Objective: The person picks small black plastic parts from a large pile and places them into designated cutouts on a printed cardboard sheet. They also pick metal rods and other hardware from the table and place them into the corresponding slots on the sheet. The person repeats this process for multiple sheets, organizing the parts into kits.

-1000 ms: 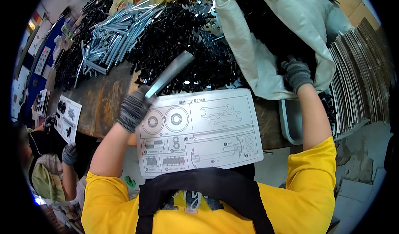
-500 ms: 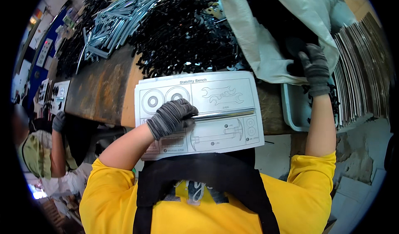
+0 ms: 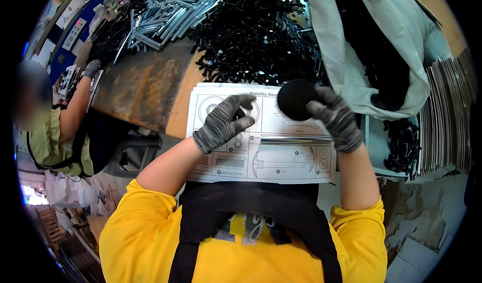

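Observation:
A flat black round disc (image 3: 295,100) is pinched at its right edge by my gloved right hand (image 3: 337,117), above the printed sheets. My gloved left hand (image 3: 225,122) hovers over the left part of the sheets, thumb and fingers apart, holding nothing. Shiny metal rods (image 3: 296,139) lie side by side across the middle of the top printed sheet (image 3: 273,171), between my hands. Line drawings of parts, such as rings and wrenches, cover that sheet. The disc and my right hand hide some of them.
Ahead are heaps of black bolts (image 3: 256,37) and silver metal tubes (image 3: 175,17). At right, an open white sack (image 3: 346,82) holds black pieces, above a pale bin (image 3: 374,147) of black parts. Stacked cardboard (image 3: 444,112) stands beyond. A co-worker's gloved hand (image 3: 92,68) is at far left.
My right hand has come out of the white sack and moved left over the sheets with the black disc. My left hand has let go of the metal rods and lifted its fingers off them.

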A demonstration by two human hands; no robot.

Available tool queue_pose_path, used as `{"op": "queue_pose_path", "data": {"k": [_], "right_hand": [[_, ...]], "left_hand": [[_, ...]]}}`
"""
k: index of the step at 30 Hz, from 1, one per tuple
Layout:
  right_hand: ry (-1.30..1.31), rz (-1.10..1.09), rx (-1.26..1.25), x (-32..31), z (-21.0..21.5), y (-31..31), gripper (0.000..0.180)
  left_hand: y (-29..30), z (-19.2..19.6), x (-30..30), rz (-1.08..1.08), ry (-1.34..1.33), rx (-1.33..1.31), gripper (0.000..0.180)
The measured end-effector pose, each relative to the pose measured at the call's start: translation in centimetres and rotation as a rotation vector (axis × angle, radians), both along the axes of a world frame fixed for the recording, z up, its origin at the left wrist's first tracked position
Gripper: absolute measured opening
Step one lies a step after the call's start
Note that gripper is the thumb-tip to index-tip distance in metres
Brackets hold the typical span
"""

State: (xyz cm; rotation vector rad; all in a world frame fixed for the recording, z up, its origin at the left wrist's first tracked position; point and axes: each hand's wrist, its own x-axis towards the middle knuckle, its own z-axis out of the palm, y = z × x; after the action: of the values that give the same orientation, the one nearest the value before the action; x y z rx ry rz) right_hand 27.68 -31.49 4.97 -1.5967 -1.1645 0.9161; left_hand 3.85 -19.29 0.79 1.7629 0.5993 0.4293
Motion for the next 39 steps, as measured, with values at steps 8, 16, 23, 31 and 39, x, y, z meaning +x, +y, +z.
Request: {"op": "queue_pose_path", "data": {"k": [8, 16, 23, 31, 39], "right_hand": [[0.699, 0.195, -0.094, -7.0, -2.3, 4.6, 0.036], [-1.267, 0.458, 0.186, -8.4, -3.3, 5.6, 0.024], [-1.022, 0.417, 0.109, -9.5, -2.9, 7.1, 0.032], [-0.969, 0.441, -0.140, -9.9, -1.8, 7.7, 0.031], [-0.873, 0.050, 0.224, 2.7, -5.2, 9.7, 0.033]], "left_hand": [[3.3, 2.0, -3.9, 0.146, -0.002, -0.153, 0.031], [7.1, -0.5, -6.9, 0.215, 0.435, 0.731, 0.033], [5.2, -0.5, -6.3, 0.003, 0.415, 0.728, 0.033], [5.0, 0.2, -5.3, -0.032, 0.497, 0.751, 0.035], [5.5, 1.6, -6.0, 0.237, 0.239, 0.636, 0.041]]}}
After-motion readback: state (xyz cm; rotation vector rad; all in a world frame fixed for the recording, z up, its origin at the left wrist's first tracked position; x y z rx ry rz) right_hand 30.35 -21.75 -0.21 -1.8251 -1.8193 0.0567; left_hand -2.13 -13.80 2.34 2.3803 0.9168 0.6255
